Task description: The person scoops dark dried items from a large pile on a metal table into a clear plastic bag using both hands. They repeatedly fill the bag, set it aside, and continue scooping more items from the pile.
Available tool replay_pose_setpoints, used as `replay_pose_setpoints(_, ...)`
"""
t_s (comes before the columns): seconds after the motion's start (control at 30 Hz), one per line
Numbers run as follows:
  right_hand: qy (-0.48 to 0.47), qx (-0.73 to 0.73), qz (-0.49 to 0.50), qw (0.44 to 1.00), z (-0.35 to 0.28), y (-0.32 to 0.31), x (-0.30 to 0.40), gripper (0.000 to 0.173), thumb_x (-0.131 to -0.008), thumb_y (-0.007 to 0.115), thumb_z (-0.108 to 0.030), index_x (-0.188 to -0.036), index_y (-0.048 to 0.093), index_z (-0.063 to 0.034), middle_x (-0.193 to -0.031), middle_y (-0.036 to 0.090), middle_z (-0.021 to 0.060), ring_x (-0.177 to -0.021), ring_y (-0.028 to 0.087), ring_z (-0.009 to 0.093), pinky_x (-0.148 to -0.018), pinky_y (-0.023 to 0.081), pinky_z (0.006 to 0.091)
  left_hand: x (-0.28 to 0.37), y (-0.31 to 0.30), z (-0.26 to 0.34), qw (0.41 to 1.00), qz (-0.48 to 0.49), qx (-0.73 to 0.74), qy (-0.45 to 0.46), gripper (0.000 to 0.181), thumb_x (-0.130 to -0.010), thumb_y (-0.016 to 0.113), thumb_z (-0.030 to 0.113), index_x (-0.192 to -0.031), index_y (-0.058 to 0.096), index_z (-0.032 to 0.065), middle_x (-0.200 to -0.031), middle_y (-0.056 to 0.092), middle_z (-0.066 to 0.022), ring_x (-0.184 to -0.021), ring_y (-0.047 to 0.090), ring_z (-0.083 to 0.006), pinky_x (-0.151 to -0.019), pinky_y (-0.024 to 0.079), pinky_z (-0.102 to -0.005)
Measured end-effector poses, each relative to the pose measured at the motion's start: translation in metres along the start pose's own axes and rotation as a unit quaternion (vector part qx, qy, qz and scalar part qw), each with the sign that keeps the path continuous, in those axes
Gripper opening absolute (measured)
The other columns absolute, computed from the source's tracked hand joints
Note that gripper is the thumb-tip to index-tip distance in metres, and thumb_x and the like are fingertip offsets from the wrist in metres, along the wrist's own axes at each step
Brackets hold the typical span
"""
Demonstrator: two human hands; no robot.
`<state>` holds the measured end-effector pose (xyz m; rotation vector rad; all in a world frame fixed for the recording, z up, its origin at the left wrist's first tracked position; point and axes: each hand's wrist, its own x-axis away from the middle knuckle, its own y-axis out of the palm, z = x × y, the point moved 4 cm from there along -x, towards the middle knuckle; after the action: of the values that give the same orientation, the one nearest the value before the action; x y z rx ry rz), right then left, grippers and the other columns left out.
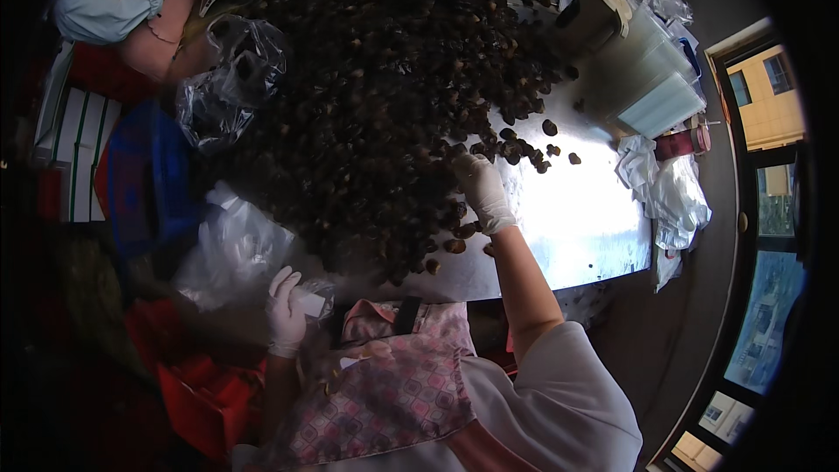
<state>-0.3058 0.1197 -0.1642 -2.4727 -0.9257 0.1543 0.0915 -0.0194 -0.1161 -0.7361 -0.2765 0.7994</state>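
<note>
A broad heap of small dark brown pieces (393,98), wrinkled and possibly dried food, covers much of a shiny metal table (577,223). My right hand (482,190), in a thin white glove, reaches to the heap's right edge. Its fingertips are down among the pieces, so whether they grip any is hidden. Close to my body, before the table's front edge, my gloved left hand (286,314) holds a small clear plastic bag (322,290). A white card (312,305) shows at that bag. Just beyond the left hand lies a larger clear plastic bag (239,242).
Another clear bag (229,78) lies against the heap's left side, near a blue plastic bin (147,177). Red crates (203,400) stand low at left. Clear plastic containers (662,98) and a lidded jar (682,143) line the right side. Another person's sleeve (108,6) is at upper left.
</note>
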Motion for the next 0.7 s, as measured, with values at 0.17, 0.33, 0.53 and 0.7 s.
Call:
replay_pose_setpoints(0.17, -0.133, 0.231, 0.010, 0.964, 0.006, 0.014, 0.014, 0.026, -0.078, 0.058, -0.004, -0.103, 0.063, -0.0041, -0.102, 0.061, 0.0176, -0.091, 0.059, 0.036, -0.080, 0.050, 0.0388, 0.002, 0.006, 0.000, 1.000, 0.011, 0.022, 0.005, 0.038, -0.079, 0.043, -0.008, -0.112, 0.062, -0.0008, -0.124, 0.056, -0.0188, -0.116, 0.053, -0.0342, -0.101, 0.041, -0.0394)
replay_pose_setpoints(0.33, -0.009, -0.172, 0.096, 0.980, -0.051, 0.034, 0.010, 0.019, -0.088, 0.064, -0.006, -0.106, 0.058, -0.0004, -0.103, 0.062, 0.0096, -0.091, 0.062, 0.018, -0.081, 0.050, 0.0285, 0.003, 0.009, -0.006, 1.000, 0.002, 0.015, 0.013, 0.035, -0.082, 0.044, -0.007, -0.112, 0.062, -0.0005, -0.125, 0.055, -0.0189, -0.115, 0.054, -0.0348, -0.100, 0.042, -0.0399)
replay_pose_setpoints(0.53, -0.506, -0.367, 0.067, 0.778, -0.326, 0.071, 0.038, 0.040, -0.078, 0.063, 0.006, -0.117, 0.057, 0.0000, -0.112, 0.061, 0.0172, -0.102, 0.062, 0.029, -0.090, 0.050, 0.0355, 0.004, 0.015, 0.000, 1.000, -0.013, 0.013, 0.008, 0.032, -0.083, 0.045, -0.005, -0.111, 0.061, -0.0014, -0.121, 0.056, -0.0208, -0.114, 0.053, -0.0376, -0.097, 0.043, -0.0424)
replay_pose_setpoints(0.7, -0.530, -0.098, -0.035, 0.842, -0.347, 0.181, 0.021, 0.047, -0.080, 0.061, -0.004, -0.126, 0.054, 0.0004, -0.133, 0.049, 0.0246, -0.118, 0.052, 0.038, -0.099, 0.045, 0.0391, -0.025, 0.019, 0.019, 0.996, -0.056, -0.009, 0.064, 0.029, -0.084, 0.046, -0.003, -0.110, 0.060, -0.0028, -0.116, 0.057, -0.0233, -0.112, 0.052, -0.0395, -0.095, 0.043, -0.0431)
